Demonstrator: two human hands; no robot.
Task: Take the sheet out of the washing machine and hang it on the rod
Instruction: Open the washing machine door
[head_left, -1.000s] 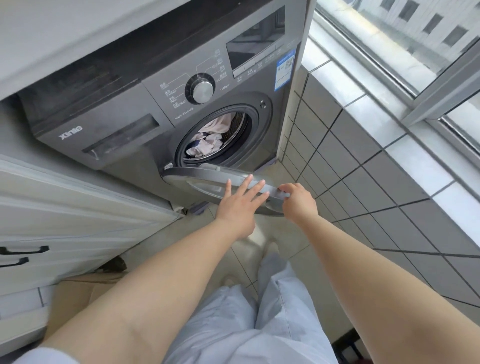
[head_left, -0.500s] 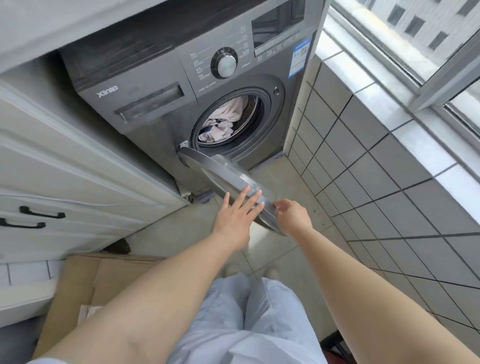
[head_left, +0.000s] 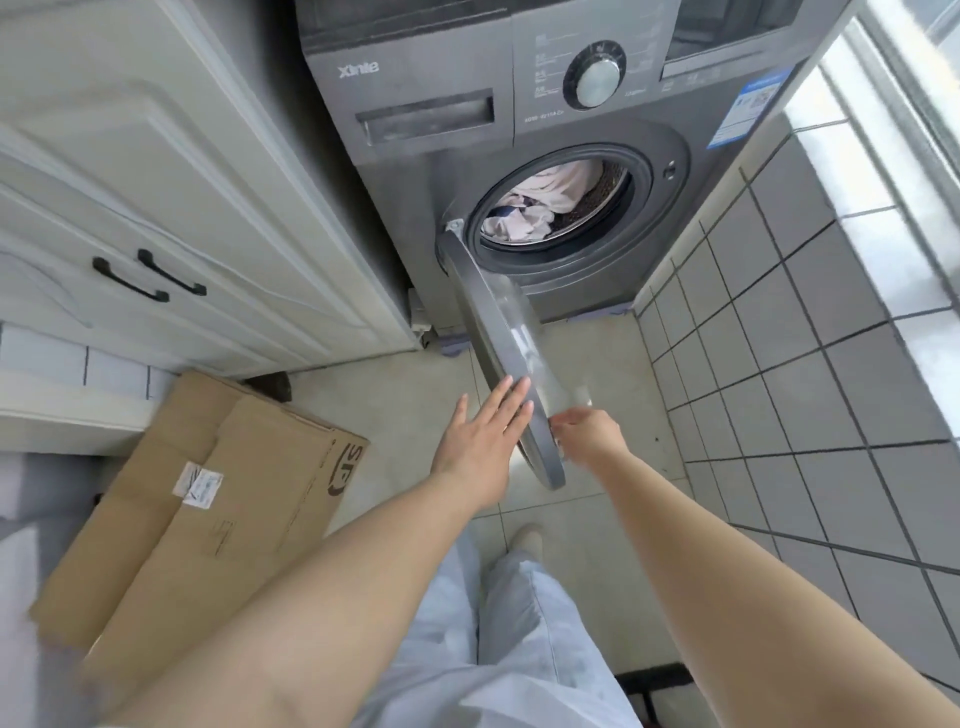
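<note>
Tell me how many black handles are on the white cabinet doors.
2. Both are side by side on the white cabinet left of the washing machine: the left handle and the right handle. Others may be out of view.

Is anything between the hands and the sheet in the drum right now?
Nothing visible blocks the drum opening. The door is swung out on its left hinge; the left hand lies flat on its outer face, the right hand grips its edge. The sheet lies bunched inside, uncovered.
</note>
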